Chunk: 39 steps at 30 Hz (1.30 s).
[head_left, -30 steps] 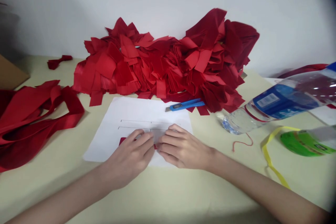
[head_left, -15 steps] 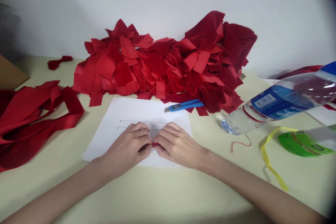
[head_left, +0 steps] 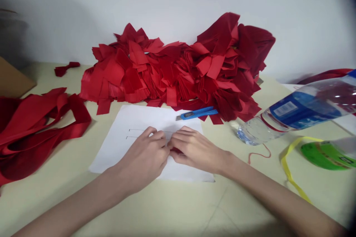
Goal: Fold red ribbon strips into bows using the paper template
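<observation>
My left hand [head_left: 148, 153] and my right hand [head_left: 194, 147] meet over a white sheet of paper [head_left: 114, 152] with thin black lines drawn on it. Fingers are curled on both hands. A bit of red ribbon [head_left: 177, 150] shows beneath the curled fingers of my right hand. The fingertips of my left hand press together beside it, and what they pinch is hidden. Just beyond the hands, a blue cutter knife [head_left: 197, 113] lies across the paper's far edge with its blade end to the left.
Behind the paper spreads a big heap of red ribbon pieces [head_left: 167, 70]. Long red ribbon [head_left: 69, 129] lies at the left, near a cardboard box [head_left: 13, 79]. On the right are a blue-labelled bottle [head_left: 292, 111], a green-labelled bottle [head_left: 325, 154], red string [head_left: 260, 154] and yellow ribbon [head_left: 287, 172].
My left hand has turned, its knuckles now higher and its fingertips against my right hand. The red piece between the hands is now mostly covered. The whole view has shifted slightly.
</observation>
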Each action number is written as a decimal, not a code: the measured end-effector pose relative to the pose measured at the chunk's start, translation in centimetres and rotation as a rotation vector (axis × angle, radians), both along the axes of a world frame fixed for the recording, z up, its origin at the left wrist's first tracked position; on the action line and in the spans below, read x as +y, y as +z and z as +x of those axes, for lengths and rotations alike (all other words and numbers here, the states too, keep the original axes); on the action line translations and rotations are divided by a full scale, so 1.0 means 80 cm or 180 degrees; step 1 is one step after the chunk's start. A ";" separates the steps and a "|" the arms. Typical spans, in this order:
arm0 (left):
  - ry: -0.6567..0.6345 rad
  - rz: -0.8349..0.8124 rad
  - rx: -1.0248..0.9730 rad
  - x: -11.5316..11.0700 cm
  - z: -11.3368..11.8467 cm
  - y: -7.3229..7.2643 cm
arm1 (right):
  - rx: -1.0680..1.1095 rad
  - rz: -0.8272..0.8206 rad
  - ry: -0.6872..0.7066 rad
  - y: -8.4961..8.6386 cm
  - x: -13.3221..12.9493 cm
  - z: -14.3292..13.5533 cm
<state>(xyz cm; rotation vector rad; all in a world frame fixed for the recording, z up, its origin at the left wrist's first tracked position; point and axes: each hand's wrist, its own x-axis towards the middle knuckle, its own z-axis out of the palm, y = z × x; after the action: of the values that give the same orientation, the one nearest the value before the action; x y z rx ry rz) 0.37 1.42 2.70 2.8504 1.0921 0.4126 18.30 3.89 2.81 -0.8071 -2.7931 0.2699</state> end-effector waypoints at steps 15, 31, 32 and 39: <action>0.1025 -0.5496 -0.3011 0.020 -0.029 -0.009 | 0.2036 -0.4025 -0.0839 0.035 0.028 0.046; 0.0579 -0.5153 -0.3191 0.019 -0.027 -0.022 | 0.3371 -0.3969 -0.1411 0.029 0.041 0.052; 0.0583 -0.4981 -0.3399 0.018 -0.026 -0.022 | 0.3419 -0.3939 -0.1441 0.028 0.040 0.050; 0.0939 -0.4824 -0.4688 0.015 -0.013 -0.020 | 0.2280 -0.4541 -0.0772 0.006 -0.004 0.000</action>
<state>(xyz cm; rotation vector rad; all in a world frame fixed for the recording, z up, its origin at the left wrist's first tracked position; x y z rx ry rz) -0.65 2.61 1.06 0.6543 0.7494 0.8769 18.33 3.58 3.33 -0.9265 -1.4785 2.0690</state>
